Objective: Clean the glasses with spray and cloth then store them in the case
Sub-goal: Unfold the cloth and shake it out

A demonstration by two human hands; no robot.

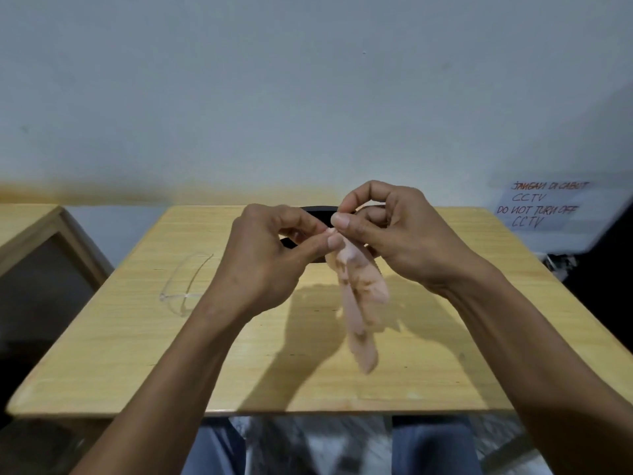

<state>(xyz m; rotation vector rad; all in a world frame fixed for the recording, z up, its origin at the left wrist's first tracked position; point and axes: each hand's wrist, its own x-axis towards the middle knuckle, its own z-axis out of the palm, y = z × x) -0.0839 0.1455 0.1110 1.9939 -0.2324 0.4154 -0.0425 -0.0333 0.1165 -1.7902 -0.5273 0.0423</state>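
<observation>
A pale pink cloth [359, 303] hangs down above the middle of the wooden table [137, 354]. My left hand [270, 265] and my right hand [394, 231] both pinch its top edge with thumb and fingertips, close together. Clear transparent glasses [186, 286] lie on the table to the left of my left wrist. Behind my hands a black case [318, 211] rests near the table's far edge, mostly hidden by my fingers. No spray bottle is in view.
A white wall rises behind the table. A handwritten paper sign [541, 204] hangs at the right. Another wooden piece of furniture [30, 234] stands at the left. My knees show below the table's near edge.
</observation>
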